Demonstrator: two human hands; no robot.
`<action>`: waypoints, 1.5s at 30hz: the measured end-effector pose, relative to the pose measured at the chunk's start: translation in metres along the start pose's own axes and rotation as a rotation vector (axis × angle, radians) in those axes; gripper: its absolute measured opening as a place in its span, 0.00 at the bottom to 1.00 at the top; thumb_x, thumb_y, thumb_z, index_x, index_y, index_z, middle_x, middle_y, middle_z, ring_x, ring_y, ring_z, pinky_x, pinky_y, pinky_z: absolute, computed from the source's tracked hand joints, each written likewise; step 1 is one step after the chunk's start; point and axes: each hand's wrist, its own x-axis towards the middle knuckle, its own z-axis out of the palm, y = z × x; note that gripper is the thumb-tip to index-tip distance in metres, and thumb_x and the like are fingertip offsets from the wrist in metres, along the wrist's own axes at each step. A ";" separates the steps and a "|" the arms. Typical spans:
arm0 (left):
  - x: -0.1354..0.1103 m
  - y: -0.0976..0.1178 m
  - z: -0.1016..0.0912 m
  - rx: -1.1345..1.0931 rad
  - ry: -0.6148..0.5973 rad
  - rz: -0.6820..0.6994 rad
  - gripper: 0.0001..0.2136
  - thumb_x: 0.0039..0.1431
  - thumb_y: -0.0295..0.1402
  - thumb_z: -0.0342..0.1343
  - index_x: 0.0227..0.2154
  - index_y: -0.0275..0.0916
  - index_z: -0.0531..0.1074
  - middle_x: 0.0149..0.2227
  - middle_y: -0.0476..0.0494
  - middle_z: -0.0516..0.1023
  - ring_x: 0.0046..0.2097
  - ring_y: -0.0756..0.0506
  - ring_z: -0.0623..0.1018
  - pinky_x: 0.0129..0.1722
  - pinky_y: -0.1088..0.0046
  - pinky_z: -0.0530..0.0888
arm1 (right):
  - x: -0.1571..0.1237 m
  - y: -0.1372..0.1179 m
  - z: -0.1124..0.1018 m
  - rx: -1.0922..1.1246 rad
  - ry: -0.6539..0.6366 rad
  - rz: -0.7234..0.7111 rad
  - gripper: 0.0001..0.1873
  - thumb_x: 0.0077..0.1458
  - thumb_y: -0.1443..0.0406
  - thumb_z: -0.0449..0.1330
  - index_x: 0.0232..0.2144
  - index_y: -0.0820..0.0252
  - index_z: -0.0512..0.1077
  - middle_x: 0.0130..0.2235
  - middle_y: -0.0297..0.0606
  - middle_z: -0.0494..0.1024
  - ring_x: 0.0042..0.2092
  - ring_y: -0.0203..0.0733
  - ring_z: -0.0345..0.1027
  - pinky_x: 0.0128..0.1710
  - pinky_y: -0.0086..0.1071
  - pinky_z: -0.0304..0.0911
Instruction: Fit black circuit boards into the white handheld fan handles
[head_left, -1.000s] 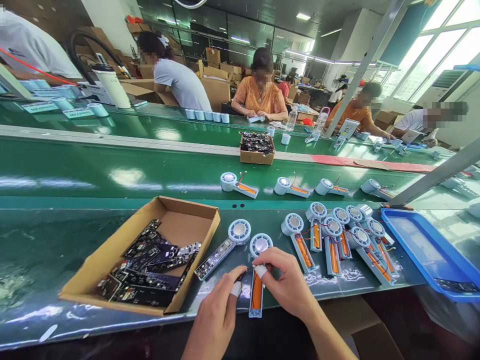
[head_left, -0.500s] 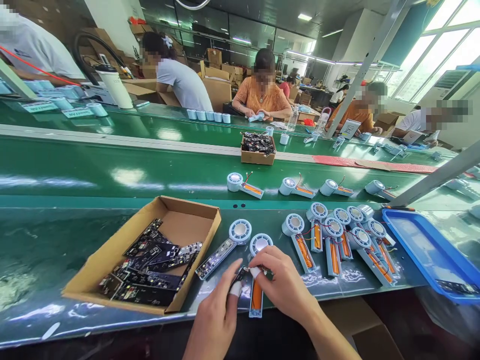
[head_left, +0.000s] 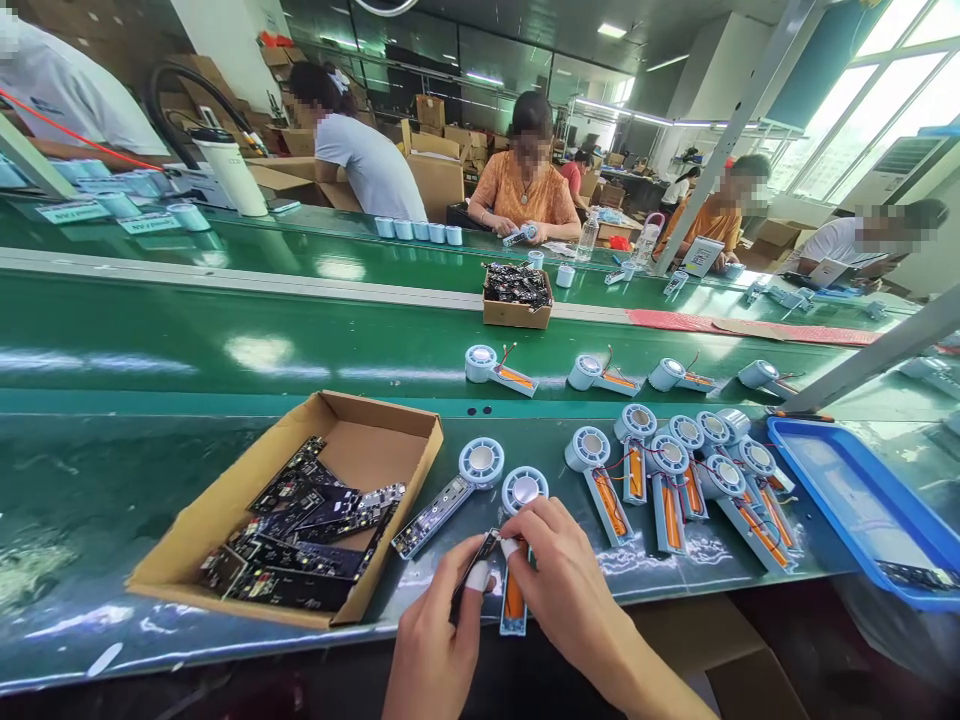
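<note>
My left hand [head_left: 442, 630] is closed around a narrow black circuit board [head_left: 480, 560], held tilted above the bench edge. At the board's upper end my right hand [head_left: 566, 580] pinches with thumb and fingertips; what lies between them is mostly hidden. White coverings are on both thumbs. Beneath the hands lies a light-blue handheld fan [head_left: 525, 488], its handle open on an orange battery [head_left: 514, 602]. To its left rests another handheld fan [head_left: 481, 462] with a circuit board in its handle. A cardboard box [head_left: 225, 598] of loose boards stands left of my hands.
Several open-handled fans [head_left: 670, 455] cluster on the right, beside a blue tray [head_left: 862, 470]. More fans [head_left: 592, 373] lie in a row on the green conveyor [head_left: 360, 350]. Farther back is a small box of boards [head_left: 517, 315]. Co-workers sit across the line; a metal post [head_left: 877, 345] slants at right.
The board in my left hand has tipped more upright, and my right fingers stay at its end. The row of fans on the conveyor has shifted slightly right.
</note>
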 end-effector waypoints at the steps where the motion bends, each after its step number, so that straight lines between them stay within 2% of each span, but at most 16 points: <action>1: -0.001 -0.001 0.001 0.009 -0.003 0.002 0.15 0.66 0.36 0.48 0.49 0.42 0.75 0.46 0.41 0.85 0.43 0.41 0.86 0.41 0.67 0.83 | -0.001 -0.001 0.000 -0.029 0.005 -0.003 0.12 0.54 0.78 0.60 0.35 0.57 0.71 0.36 0.36 0.74 0.37 0.43 0.66 0.35 0.34 0.62; 4: -0.001 -0.002 0.004 -0.026 -0.011 -0.034 0.15 0.65 0.37 0.50 0.49 0.42 0.75 0.47 0.41 0.85 0.43 0.41 0.86 0.41 0.67 0.83 | -0.002 -0.002 0.001 -0.071 0.010 -0.013 0.11 0.55 0.77 0.61 0.35 0.57 0.71 0.37 0.36 0.74 0.37 0.44 0.66 0.35 0.34 0.62; 9: 0.004 0.005 0.005 -0.270 -0.035 -0.142 0.15 0.64 0.39 0.50 0.46 0.38 0.75 0.42 0.39 0.86 0.33 0.43 0.86 0.30 0.70 0.84 | -0.001 -0.002 0.001 -0.096 0.026 -0.027 0.12 0.54 0.78 0.60 0.34 0.56 0.70 0.36 0.35 0.75 0.37 0.43 0.66 0.35 0.34 0.61; 11: 0.004 0.004 0.005 -0.264 -0.023 -0.125 0.14 0.64 0.38 0.50 0.46 0.38 0.75 0.42 0.40 0.86 0.32 0.44 0.86 0.29 0.72 0.83 | -0.001 -0.004 0.002 -0.150 0.039 -0.041 0.13 0.53 0.79 0.59 0.33 0.57 0.69 0.35 0.35 0.74 0.36 0.43 0.65 0.34 0.34 0.61; 13: 0.002 0.002 0.006 -0.162 0.017 -0.035 0.13 0.64 0.35 0.51 0.47 0.40 0.76 0.43 0.42 0.86 0.36 0.44 0.86 0.32 0.73 0.84 | -0.003 -0.007 0.003 -0.219 0.056 -0.057 0.14 0.51 0.80 0.58 0.32 0.57 0.69 0.34 0.36 0.74 0.34 0.44 0.65 0.33 0.35 0.61; 18: -0.005 -0.005 0.011 0.099 0.183 0.353 0.14 0.65 0.28 0.52 0.50 0.39 0.76 0.48 0.40 0.84 0.47 0.43 0.85 0.49 0.71 0.80 | -0.006 -0.016 0.008 -0.386 0.072 -0.070 0.14 0.48 0.81 0.60 0.28 0.58 0.69 0.31 0.37 0.72 0.31 0.45 0.63 0.30 0.37 0.59; 21: -0.005 -0.004 0.010 0.162 0.228 0.460 0.15 0.66 0.25 0.51 0.52 0.38 0.76 0.50 0.38 0.83 0.49 0.44 0.84 0.51 0.73 0.79 | -0.005 -0.016 0.007 -0.385 0.049 -0.088 0.12 0.50 0.80 0.61 0.28 0.59 0.70 0.31 0.38 0.73 0.32 0.46 0.63 0.30 0.37 0.60; 24: 0.002 0.000 0.003 0.131 0.218 0.411 0.13 0.66 0.27 0.51 0.48 0.38 0.78 0.46 0.39 0.85 0.47 0.45 0.85 0.49 0.74 0.79 | 0.000 -0.011 0.000 -0.227 -0.011 -0.119 0.09 0.56 0.78 0.61 0.33 0.60 0.72 0.34 0.38 0.74 0.35 0.45 0.66 0.34 0.35 0.63; 28: 0.013 0.004 -0.010 0.003 0.105 0.299 0.11 0.64 0.30 0.53 0.42 0.40 0.81 0.41 0.44 0.87 0.41 0.46 0.86 0.44 0.77 0.81 | 0.007 0.001 -0.010 -0.018 -0.074 -0.132 0.08 0.59 0.76 0.60 0.37 0.60 0.72 0.37 0.38 0.75 0.39 0.43 0.68 0.38 0.33 0.65; 32: 0.020 0.006 -0.020 -0.126 -0.003 0.183 0.11 0.61 0.30 0.56 0.41 0.42 0.83 0.40 0.45 0.87 0.38 0.45 0.86 0.40 0.78 0.82 | 0.010 0.009 -0.018 0.075 -0.154 -0.146 0.14 0.60 0.77 0.59 0.46 0.60 0.73 0.39 0.39 0.75 0.41 0.44 0.68 0.41 0.33 0.66; 34: 0.023 0.008 -0.023 -0.170 -0.051 0.140 0.11 0.60 0.31 0.57 0.41 0.42 0.83 0.40 0.45 0.87 0.35 0.46 0.86 0.40 0.76 0.82 | 0.011 0.012 -0.020 0.117 -0.191 -0.177 0.16 0.60 0.78 0.57 0.46 0.60 0.74 0.40 0.40 0.75 0.42 0.43 0.68 0.42 0.33 0.66; 37: 0.027 0.012 -0.027 -0.207 -0.112 0.120 0.11 0.60 0.33 0.56 0.39 0.43 0.84 0.39 0.44 0.87 0.31 0.46 0.86 0.39 0.74 0.83 | 0.011 0.014 -0.018 0.178 -0.184 -0.194 0.13 0.61 0.78 0.56 0.42 0.60 0.75 0.39 0.39 0.75 0.41 0.42 0.67 0.42 0.32 0.66; 42: 0.030 0.014 -0.030 -0.142 -0.135 0.092 0.11 0.60 0.35 0.55 0.38 0.42 0.83 0.41 0.43 0.87 0.43 0.42 0.86 0.43 0.74 0.82 | 0.012 0.014 -0.010 0.219 -0.121 -0.143 0.12 0.60 0.77 0.57 0.40 0.58 0.76 0.37 0.38 0.76 0.40 0.43 0.68 0.40 0.33 0.66; 45: 0.027 0.009 -0.030 -0.125 -0.156 0.008 0.14 0.61 0.37 0.54 0.43 0.40 0.80 0.41 0.43 0.87 0.36 0.44 0.87 0.37 0.76 0.83 | 0.009 0.015 -0.017 0.309 -0.114 -0.064 0.13 0.60 0.74 0.60 0.45 0.56 0.75 0.41 0.38 0.76 0.44 0.43 0.69 0.45 0.34 0.67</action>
